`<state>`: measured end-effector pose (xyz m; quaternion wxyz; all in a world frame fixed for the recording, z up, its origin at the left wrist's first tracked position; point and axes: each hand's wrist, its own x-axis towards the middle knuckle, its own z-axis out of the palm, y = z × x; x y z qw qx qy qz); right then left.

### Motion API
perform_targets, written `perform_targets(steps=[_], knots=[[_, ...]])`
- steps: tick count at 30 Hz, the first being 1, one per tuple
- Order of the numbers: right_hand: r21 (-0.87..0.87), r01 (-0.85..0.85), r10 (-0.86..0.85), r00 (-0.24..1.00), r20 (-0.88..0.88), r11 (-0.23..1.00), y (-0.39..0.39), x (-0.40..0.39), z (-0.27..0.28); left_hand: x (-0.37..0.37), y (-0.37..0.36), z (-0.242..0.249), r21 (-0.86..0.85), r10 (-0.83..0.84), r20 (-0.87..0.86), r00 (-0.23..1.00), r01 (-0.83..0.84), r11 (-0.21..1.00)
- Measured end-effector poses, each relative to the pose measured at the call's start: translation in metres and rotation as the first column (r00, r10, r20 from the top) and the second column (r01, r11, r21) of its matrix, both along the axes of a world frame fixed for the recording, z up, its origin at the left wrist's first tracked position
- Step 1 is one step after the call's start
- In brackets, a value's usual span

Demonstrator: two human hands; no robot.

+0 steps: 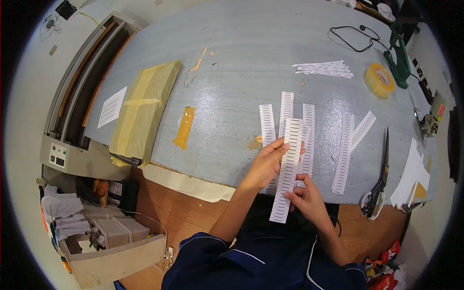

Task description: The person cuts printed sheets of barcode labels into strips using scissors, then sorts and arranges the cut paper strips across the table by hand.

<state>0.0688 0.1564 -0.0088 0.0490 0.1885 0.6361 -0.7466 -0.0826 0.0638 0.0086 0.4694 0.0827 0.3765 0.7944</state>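
A long white printed paper strip point(289, 164) is held up in front of me at the table's front edge. My left hand point(267, 163) pinches its left edge near the upper part. Lower down, my right hand point(308, 199) grips the same strip between thumb and fingers. Behind it lie more printed strips, one at the left point(267, 123), one in the middle point(286, 104) and one at the right point(308, 125). Farther right, another strip point(343, 152) overlaps a slanted strip point(363, 127). A pile of narrow cut strips point(324, 69) lies toward the back.
Black-handled scissors point(382, 176) lie at the right edge beside paper scraps point(410, 174). Behind them are a tape roll point(379, 80), a green metal tool point(398, 58) and a black cable point(355, 47). A tape-wrapped slab point(147, 108) and a roller machine point(72, 121) stand left.
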Motion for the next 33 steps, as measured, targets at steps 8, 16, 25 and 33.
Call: perform_targets(steps=[8, 16, 25, 33], knots=[[-0.006, 0.114, -0.113, 0.991, 0.073, 0.994, 0.024, 0.014, 0.021, -0.016, -0.028, -0.019, -0.279, 0.189, -0.325, 0.927, -0.285, 0.917], [0.215, 0.287, -0.297, 0.955, 0.018, 0.934, 0.054, 0.025, 0.027, -0.075, -0.044, -0.039, -0.300, 0.135, -0.836, 0.531, -0.650, 0.698], [0.238, 0.383, -0.369, 0.924, -0.103, 0.892, 0.055, 0.028, 0.009, 0.039, -0.042, -0.034, -0.467, -0.728, -0.686, 0.012, -0.774, 0.427], [0.323, 0.392, -0.366, 0.920, -0.141, 0.861, 0.068, 0.029, 0.012, -0.009, -0.086, -0.050, -0.422, -0.679, -0.734, 0.015, -0.794, 0.438]])
